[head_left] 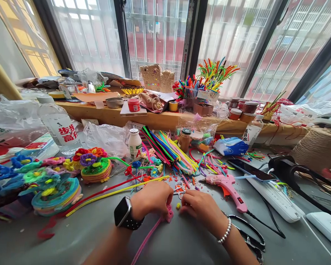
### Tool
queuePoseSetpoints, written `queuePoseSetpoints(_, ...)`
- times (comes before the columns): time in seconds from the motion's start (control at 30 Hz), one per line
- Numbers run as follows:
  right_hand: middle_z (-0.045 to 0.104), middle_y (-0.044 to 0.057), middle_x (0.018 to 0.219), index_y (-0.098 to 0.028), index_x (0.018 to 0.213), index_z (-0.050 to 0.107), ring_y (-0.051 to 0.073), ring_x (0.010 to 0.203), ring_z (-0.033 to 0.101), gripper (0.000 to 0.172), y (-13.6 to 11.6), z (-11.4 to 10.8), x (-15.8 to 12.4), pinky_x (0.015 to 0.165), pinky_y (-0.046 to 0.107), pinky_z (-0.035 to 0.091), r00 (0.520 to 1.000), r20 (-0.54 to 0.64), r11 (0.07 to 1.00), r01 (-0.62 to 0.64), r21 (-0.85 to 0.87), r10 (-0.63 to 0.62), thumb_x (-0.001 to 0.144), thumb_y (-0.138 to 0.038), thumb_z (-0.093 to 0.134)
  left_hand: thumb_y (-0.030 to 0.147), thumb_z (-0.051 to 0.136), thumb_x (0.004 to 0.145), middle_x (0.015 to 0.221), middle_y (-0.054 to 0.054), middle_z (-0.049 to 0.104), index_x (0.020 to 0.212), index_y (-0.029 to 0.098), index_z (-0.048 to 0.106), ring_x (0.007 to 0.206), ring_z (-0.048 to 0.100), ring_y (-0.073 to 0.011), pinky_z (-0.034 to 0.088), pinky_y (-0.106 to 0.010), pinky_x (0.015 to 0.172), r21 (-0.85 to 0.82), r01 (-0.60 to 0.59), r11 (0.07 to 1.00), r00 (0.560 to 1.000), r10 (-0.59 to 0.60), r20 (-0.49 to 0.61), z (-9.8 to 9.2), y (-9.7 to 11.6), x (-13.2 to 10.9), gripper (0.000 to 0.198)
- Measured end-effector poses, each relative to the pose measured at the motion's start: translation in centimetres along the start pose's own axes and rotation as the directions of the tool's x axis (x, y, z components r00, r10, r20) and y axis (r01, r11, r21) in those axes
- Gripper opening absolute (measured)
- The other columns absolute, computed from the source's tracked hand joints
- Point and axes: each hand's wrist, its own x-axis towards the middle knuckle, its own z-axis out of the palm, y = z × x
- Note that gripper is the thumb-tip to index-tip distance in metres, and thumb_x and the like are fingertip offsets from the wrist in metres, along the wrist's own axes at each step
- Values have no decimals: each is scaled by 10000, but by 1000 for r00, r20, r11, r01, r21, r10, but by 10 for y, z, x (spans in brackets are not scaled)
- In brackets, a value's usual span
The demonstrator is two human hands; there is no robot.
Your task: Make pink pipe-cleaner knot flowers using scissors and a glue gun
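Observation:
My left hand [154,198], with a watch on its wrist, pinches a pink pipe cleaner [150,235]. The end at my fingertips is bent into a small bundle, and the tail runs down toward the front edge of the picture. My right hand [202,209], wearing a beaded bracelet, rests just to the right with its fingers curled together; whatever they may hold is hidden. Between both hands lies a small yellow fuzzy ball [178,206]. Just beyond my fingertips are small scissors [179,188], partly covered. A long yellow pipe cleaner [110,195] stretches out to the left.
Pipe-cleaner flowers [49,184] crowd the left. Behind my hands lie a pipe-cleaner bundle [179,151] and a white bottle [135,144]. On the right are a pink glue gun [228,187], a phone [252,170], a power strip [276,198] and black-handled scissors [249,232].

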Motion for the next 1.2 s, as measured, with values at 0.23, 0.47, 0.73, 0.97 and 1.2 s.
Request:
queuePoseSetpoints(0.23,608,30,728,-185,712,583,159,655,560,231,-2,-4,-1,553,238,386,984,-89,969,-130,209,152,761,-386,481,218,610,530,498,30,541,513,178,509,493,492,-128,294,-203,434,-198,42,979,999,-46,-14,-7,-5,1,110)
queuePoseSetpoints(0.47,560,4,624,-174,698,577,116,543,476,287,-10,-9,-1,502,214,351,947,-187,808,-109,580,262,795,-392,416,299,561,632,576,4,581,670,141,534,566,553,-126,400,-195,503,-717,-169,677,981,42,-192,-10,-11,9,165)
queuePoseSetpoints(0.73,564,18,642,-157,702,560,119,565,488,286,-8,-15,-2,513,209,373,856,-242,624,-114,773,456,803,-371,399,370,555,659,716,-32,607,788,120,585,668,561,-136,435,-240,621,-843,-212,494,976,61,-209,-11,-2,9,283)
queuePoseSetpoints(0.97,586,14,673,-170,772,575,113,534,482,211,-7,-18,-5,502,219,385,794,-327,664,-127,737,513,773,-347,462,386,579,632,554,14,537,621,130,510,545,524,-106,373,-193,493,-827,-236,510,962,5,-271,-1,7,16,264)
queuePoseSetpoints(1.2,586,23,679,-170,763,577,128,590,518,183,-5,-15,-6,541,234,414,750,-472,791,-110,602,463,796,-282,437,407,509,679,523,22,525,596,144,497,489,462,-88,320,-182,448,-696,-284,659,928,5,-374,0,14,15,276)
